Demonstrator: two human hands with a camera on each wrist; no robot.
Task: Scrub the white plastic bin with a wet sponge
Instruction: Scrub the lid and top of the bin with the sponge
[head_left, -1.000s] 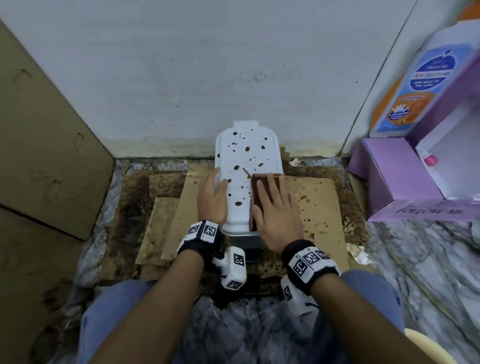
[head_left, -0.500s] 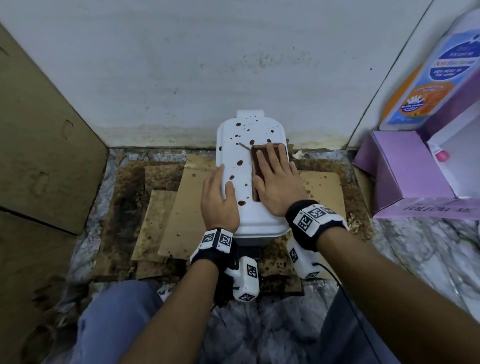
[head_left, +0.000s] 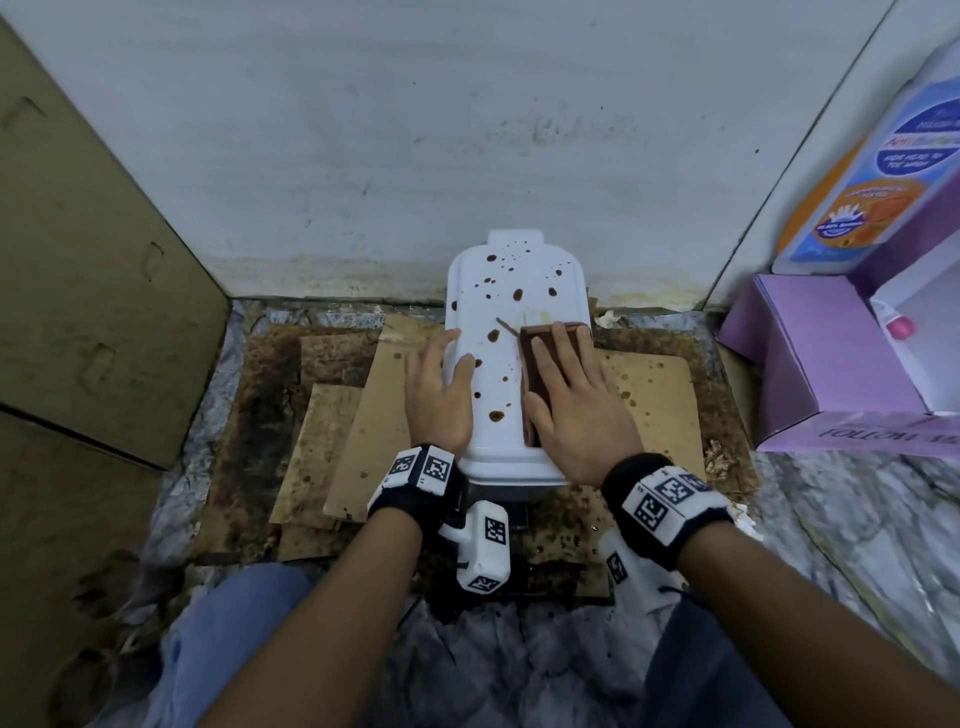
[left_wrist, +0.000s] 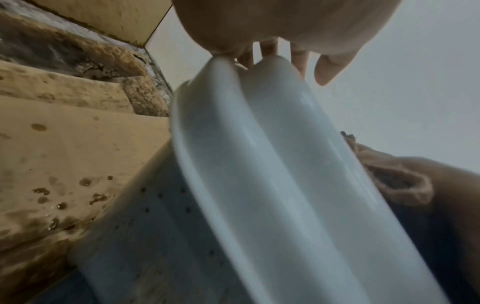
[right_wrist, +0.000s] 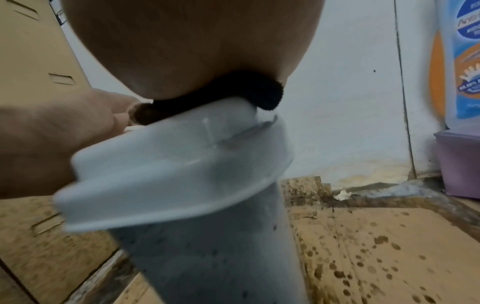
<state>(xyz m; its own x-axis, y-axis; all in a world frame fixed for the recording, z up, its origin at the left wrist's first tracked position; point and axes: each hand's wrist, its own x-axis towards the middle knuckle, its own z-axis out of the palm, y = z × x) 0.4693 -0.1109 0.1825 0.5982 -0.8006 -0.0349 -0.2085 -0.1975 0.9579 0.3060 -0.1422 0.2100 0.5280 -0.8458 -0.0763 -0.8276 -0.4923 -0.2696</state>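
The white plastic bin (head_left: 511, 317) stands upside-down on stained cardboard near the wall, its top speckled with brown spots. My left hand (head_left: 445, 371) lies flat on the bin's left edge, fingers straight. My right hand (head_left: 566, 374) presses flat on a dark brown sponge (head_left: 537, 340) on the right half of the bin's top. The left wrist view shows the bin's rim (left_wrist: 272, 174) under my fingers (left_wrist: 327, 70). In the right wrist view the sponge (right_wrist: 249, 88) sits squeezed between my palm and the bin (right_wrist: 182, 164).
Wet, stained cardboard sheets (head_left: 660, 400) cover the floor around the bin. A white wall (head_left: 467, 156) stands just behind it. A cardboard panel (head_left: 93, 291) leans at the left. At the right are a purple box (head_left: 831, 379) and a labelled bottle (head_left: 878, 171).
My right hand pushed the sponge away along the bin's top, then drew it back toward the middle. The left hand stayed on the bin's left edge.
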